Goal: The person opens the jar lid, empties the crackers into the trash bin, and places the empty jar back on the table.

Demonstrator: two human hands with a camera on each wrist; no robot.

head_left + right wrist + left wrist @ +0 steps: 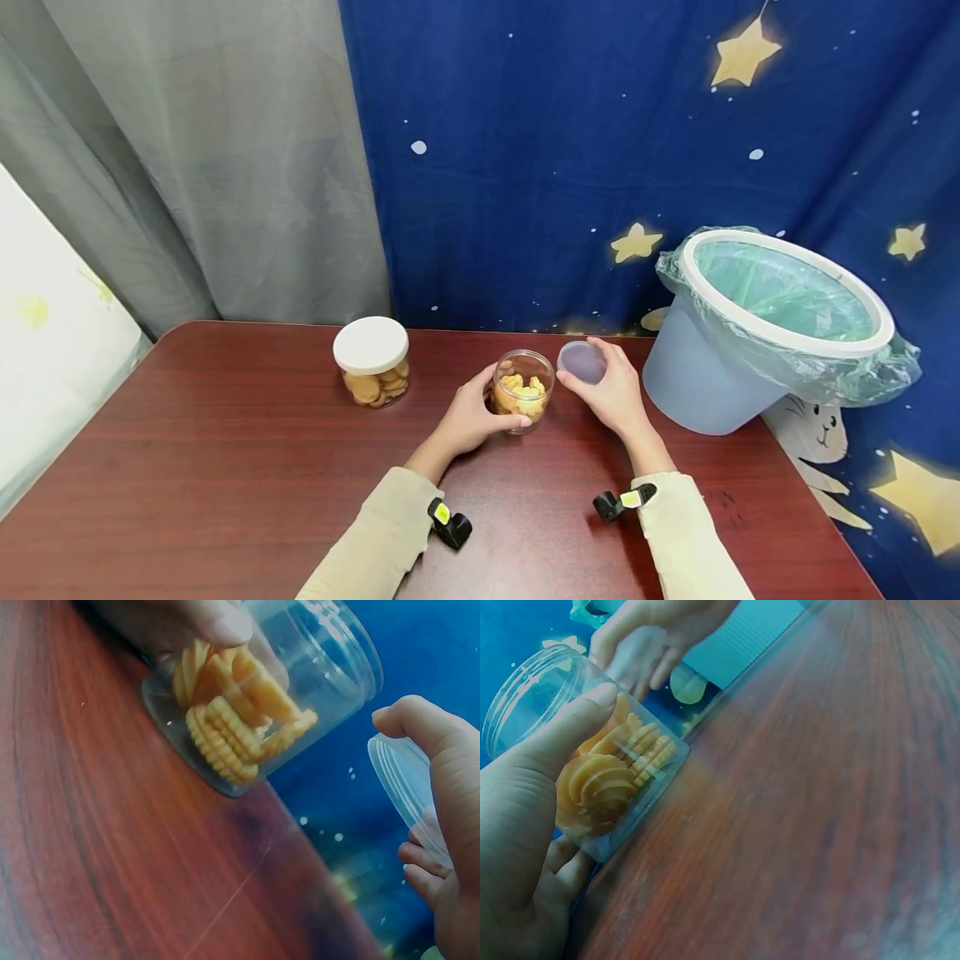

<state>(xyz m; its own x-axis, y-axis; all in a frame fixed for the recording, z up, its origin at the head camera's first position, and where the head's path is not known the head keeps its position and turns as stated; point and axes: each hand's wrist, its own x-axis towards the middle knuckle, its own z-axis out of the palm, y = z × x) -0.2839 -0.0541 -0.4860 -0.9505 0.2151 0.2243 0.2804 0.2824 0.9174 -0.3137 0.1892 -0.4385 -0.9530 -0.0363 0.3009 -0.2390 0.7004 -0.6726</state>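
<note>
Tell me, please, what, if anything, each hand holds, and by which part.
The left hand grips the open cookie jar around its side; the right hand, the clear lid by its edge.

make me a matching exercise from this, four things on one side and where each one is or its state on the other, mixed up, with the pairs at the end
1. jar of ridged, swirled cookies
2. translucent round lid
3. jar of flat, smooth cookies
4. waste bin

A. closed with a white cap
B. lined with a green-tinted plastic bag
C. gripped by the left hand, its top open
D. held in the right hand

Pairs: 1-C, 2-D, 3-A, 4-B
</note>
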